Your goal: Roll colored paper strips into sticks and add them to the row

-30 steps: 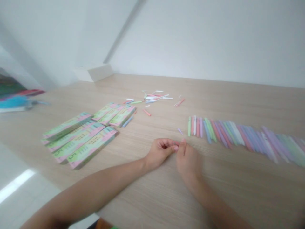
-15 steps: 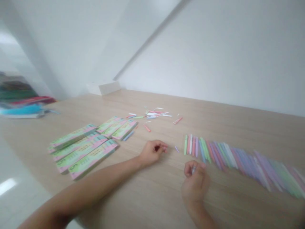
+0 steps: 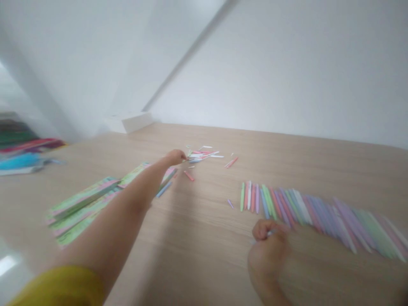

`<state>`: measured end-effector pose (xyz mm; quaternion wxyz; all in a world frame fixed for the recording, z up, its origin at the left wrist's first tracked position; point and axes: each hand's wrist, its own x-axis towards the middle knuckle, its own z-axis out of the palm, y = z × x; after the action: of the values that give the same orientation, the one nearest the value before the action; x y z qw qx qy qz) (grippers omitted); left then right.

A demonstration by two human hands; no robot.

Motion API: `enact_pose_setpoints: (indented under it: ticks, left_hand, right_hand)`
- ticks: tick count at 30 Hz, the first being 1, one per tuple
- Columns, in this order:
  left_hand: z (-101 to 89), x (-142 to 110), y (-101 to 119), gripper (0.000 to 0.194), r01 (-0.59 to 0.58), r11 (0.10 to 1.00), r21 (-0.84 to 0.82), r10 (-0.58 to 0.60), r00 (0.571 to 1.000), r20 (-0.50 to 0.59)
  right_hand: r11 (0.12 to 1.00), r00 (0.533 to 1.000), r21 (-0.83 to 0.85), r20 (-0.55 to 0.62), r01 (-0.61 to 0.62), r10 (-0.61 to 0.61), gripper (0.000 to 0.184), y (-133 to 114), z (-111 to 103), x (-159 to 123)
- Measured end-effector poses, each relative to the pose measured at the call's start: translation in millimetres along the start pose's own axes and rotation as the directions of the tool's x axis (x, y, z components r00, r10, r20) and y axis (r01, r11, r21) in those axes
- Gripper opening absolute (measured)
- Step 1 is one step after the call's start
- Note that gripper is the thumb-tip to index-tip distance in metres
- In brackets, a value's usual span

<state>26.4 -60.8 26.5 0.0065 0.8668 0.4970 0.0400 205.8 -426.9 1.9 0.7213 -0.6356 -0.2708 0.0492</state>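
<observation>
Left hand (image 3: pixel 176 157): stretched to the left edge of the loose pile of slim white, pink and blue plastic-looking sticks (image 3: pixel 205 155); fingertips close together, cannot tell if anything is pinched.
Right hand (image 3: pixel 269 242): fingers curled around a pale, slim piece (image 3: pixel 270 233), held just in front of the row; mostly hidden, blurred.
Loose pile: far side of the pale wood-grain tabletop (image 3: pixel 334 276), sticks crossing at angles.
Stick handling: probably very light, stiff, smooth; likely to roll or slip. Pinch mid-length; lift singly, as crossed neighbours may drag.
Small bits: short violet piece (image 3: pixel 230 203) left of row, short red piece (image 3: pixel 189 175) near pile; likely easy to flick away, fingertip grip.
Pen row: slanted row of pastel pen-like sticks (image 3: pixel 321 214), right; probably disturbed by a nudge.
Cartons: flat green-and-pink printed cartons (image 3: pixel 84 195), left, partly behind left forearm.
</observation>
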Motion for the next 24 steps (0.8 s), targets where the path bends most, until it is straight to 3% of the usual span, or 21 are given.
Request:
enact_pose_setpoints:
  ticks: [5, 11, 21, 24]
  left_hand:
    - [17.9, 31, 20, 0.033, 0.002, 0.992, 0.123, 0.002, 1.000, -0.031]
    - [30.9, 53, 50, 0.030, -0.077, 0.959, 0.271, 0.062, 0.996, 0.064]
    - [45.0, 47, 73, 0.039, -0.152, 0.944, 0.294, 0.108, 0.981, 0.160]
    - [41.3, 45, 74, 0.049, -0.135, 0.950, 0.280, 0.092, 0.982, 0.163]
  right_hand:
    - [0.979, 0.995, 0.183, -0.013, -0.092, 0.096, 0.049, 9, 5, 0]
    - [0.946, 0.993, 0.301, 0.020, -0.117, 0.116, 0.050, 10, 8, -6]
    - [0.980, 0.998, 0.189, 0.035, -0.065, 0.059, 0.052, -14, 2, -8]
    - [0.962, 0.997, 0.266, 0.042, -0.067, 0.058, 0.051, -18, 2, -10]
